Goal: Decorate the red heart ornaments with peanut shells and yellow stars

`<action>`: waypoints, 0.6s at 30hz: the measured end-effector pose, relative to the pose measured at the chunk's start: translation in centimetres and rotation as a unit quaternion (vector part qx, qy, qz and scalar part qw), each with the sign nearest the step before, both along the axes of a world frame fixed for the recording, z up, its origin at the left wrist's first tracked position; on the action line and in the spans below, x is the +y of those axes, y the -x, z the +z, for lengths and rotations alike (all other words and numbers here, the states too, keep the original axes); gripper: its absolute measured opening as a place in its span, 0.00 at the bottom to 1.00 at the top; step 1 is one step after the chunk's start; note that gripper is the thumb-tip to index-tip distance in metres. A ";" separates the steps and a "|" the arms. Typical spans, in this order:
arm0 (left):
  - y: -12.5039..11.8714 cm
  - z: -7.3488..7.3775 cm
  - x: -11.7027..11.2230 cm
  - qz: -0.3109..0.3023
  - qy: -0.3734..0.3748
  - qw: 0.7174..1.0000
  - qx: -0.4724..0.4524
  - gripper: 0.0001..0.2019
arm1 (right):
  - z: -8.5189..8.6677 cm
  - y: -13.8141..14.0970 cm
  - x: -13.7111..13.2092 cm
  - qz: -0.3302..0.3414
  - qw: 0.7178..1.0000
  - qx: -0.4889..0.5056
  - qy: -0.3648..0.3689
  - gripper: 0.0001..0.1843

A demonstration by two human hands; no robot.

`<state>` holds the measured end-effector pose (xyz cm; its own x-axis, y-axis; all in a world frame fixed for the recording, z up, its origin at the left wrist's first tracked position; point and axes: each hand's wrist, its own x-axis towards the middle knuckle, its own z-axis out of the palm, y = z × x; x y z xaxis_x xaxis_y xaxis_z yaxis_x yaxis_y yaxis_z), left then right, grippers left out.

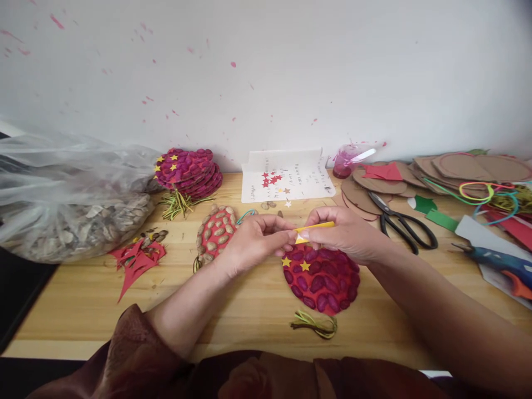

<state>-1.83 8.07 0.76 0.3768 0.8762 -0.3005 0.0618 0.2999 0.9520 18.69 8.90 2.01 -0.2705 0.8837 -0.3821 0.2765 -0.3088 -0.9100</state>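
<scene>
My left hand (253,238) and my right hand (343,233) meet over the middle of the wooden table (249,299). Both pinch a small yellow paper strip (315,228), the right holding its long part, the left gripping the white peeling end. Just below them lies a red disc covered with purple-dyed shells (322,280), with two yellow stars (305,266) stuck near its top left. A green-yellow string bundle (316,324) lies in front of that disc.
A disc with plain shells (216,233) lies left of my hands, a stack of finished purple discs (189,172) behind it. A plastic bag of shells (70,210) and red scraps (137,257) are at left. A sticker sheet (286,177), scissors (401,224), cardboard circles (457,166) and glue gun (502,266) sit behind and right.
</scene>
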 end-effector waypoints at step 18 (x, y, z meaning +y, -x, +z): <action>-0.2 -0.4 0.0 -0.011 0.012 1.000 0.010 0.10 | 0.0 0.0 0.0 0.027 1.000 0.011 0.010 0.11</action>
